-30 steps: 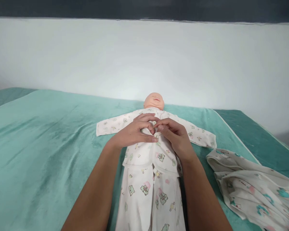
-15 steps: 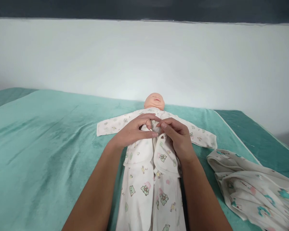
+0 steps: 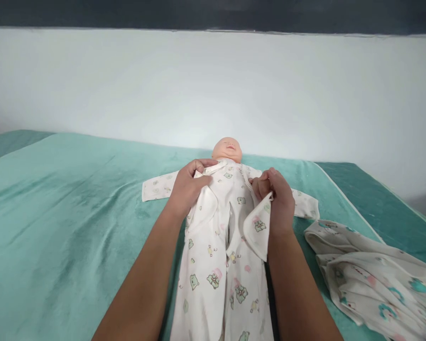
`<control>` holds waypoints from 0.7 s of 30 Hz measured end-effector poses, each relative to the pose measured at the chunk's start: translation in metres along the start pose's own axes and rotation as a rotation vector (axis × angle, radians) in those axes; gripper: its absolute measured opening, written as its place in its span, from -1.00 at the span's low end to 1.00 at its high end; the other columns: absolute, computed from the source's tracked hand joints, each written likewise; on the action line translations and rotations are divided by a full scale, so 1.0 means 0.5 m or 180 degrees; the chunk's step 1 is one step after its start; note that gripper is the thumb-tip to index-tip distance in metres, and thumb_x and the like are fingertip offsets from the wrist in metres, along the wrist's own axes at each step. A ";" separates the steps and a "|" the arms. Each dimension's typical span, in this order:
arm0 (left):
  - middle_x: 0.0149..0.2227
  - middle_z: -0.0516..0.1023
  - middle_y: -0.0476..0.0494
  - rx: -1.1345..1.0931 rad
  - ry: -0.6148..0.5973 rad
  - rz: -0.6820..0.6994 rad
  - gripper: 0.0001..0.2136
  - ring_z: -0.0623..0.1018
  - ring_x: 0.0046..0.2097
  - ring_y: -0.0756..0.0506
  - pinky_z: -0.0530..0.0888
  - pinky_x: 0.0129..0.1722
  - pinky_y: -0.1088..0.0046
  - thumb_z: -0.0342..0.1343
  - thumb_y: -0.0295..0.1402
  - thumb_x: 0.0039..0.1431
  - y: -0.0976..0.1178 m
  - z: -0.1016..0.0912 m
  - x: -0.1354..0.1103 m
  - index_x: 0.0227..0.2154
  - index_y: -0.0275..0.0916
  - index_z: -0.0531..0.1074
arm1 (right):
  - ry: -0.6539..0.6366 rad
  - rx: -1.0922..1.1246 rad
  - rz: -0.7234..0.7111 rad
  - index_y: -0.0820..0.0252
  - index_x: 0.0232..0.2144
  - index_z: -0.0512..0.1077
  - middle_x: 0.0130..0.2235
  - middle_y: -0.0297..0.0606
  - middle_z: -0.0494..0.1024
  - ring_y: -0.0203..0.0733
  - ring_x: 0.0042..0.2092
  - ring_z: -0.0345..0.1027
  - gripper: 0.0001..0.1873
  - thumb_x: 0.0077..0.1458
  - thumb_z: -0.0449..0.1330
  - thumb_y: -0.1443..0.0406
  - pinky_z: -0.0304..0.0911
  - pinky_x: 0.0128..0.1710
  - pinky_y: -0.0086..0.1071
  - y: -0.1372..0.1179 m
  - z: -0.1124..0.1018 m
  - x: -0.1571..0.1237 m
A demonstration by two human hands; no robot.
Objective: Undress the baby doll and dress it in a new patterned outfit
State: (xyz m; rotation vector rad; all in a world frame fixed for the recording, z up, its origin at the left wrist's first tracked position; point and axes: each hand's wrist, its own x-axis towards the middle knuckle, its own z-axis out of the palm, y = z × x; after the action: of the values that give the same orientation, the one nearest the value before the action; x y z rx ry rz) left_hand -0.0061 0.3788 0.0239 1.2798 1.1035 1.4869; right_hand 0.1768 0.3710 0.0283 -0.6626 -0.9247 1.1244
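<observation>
A baby doll [image 3: 227, 149] lies on its back, dressed in white clothes with a small bear print. Its long-sleeved baby jacket [image 3: 258, 225] is spread apart at the front. Underneath, a matching garment [image 3: 240, 194] covers the chest and continues into trouser legs [image 3: 213, 279]; a dark gap shows between them. My left hand [image 3: 191, 184] pinches the jacket's left front edge near the neck. On the other side, my right hand [image 3: 279, 199] has its fingers curled around the right front flap, whose lower corner hangs free and folded outward.
A teal plush blanket [image 3: 74, 213] covers the surface. Crumpled white printed fabric [image 3: 372, 279] lies at the right, close to my right forearm. Behind the doll's head rises a white wall [image 3: 213, 90]; a darker green cover [image 3: 376, 194] shows at the right edge.
My hands have moved from close together over the chest to either side. The jacket's front flaps have been drawn apart, uncovering the garment underneath.
</observation>
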 end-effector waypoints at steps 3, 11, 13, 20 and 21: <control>0.02 0.60 -0.05 -0.0155 0.0348 -0.0010 -0.79 0.57 -0.03 -0.16 0.44 -0.09 0.30 0.12 -0.49 -0.12 -0.008 -0.001 0.006 -0.51 -0.20 0.14 | 0.0099 0.0399 0.0203 0.12 -0.53 0.33 -0.67 -0.56 -0.07 -0.37 -0.59 -0.12 -0.68 0.20 0.22 0.13 0.36 -0.21 -0.36 0.000 -0.013 0.008; -0.07 0.63 -0.04 -0.0236 0.0916 -0.0090 -0.79 0.55 -0.19 -0.11 0.42 -0.24 0.37 0.12 -0.49 -0.18 -0.022 -0.006 0.014 -0.53 -0.20 0.15 | 0.0194 0.0576 0.0291 0.13 -0.54 0.34 -0.68 -0.56 -0.03 -0.40 -0.61 -0.08 -0.66 0.15 0.27 0.11 0.39 -0.27 -0.40 0.005 -0.030 0.020; -0.09 0.63 -0.04 -0.0295 0.1138 -0.0117 -0.78 0.53 -0.25 -0.09 0.41 -0.29 0.39 0.11 -0.49 -0.19 -0.023 -0.008 0.015 -0.53 -0.19 0.14 | 0.0261 0.0560 0.0292 0.12 -0.53 0.34 -0.68 -0.57 -0.03 -0.40 -0.61 -0.06 -0.66 0.13 0.29 0.09 0.39 -0.31 -0.39 0.006 -0.033 0.021; -0.14 0.64 -0.03 -0.0629 0.1559 -0.0158 -0.78 0.50 -0.32 -0.04 0.39 -0.34 0.44 0.10 -0.50 -0.23 -0.024 -0.014 0.019 -0.55 -0.20 0.13 | 0.0413 0.0689 0.0357 0.14 -0.56 0.33 -0.70 -0.58 -0.03 -0.42 -0.62 -0.06 -0.64 0.06 0.35 0.10 0.39 -0.35 -0.43 0.008 -0.045 0.030; -0.14 0.64 -0.03 -0.0630 0.1594 -0.0157 -0.78 0.50 -0.32 -0.04 0.39 -0.34 0.44 0.10 -0.51 -0.23 -0.024 -0.015 0.019 -0.54 -0.20 0.14 | 0.0419 0.0723 0.0363 0.14 -0.57 0.33 -0.70 -0.58 -0.03 -0.42 -0.62 -0.06 -0.64 0.06 0.35 0.11 0.39 -0.35 -0.43 0.009 -0.045 0.031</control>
State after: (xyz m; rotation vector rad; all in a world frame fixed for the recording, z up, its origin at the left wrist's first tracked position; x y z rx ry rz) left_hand -0.0135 0.3902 0.0139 0.7547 1.2496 1.8832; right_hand 0.1969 0.3873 0.0183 -0.6005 -0.6422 1.2502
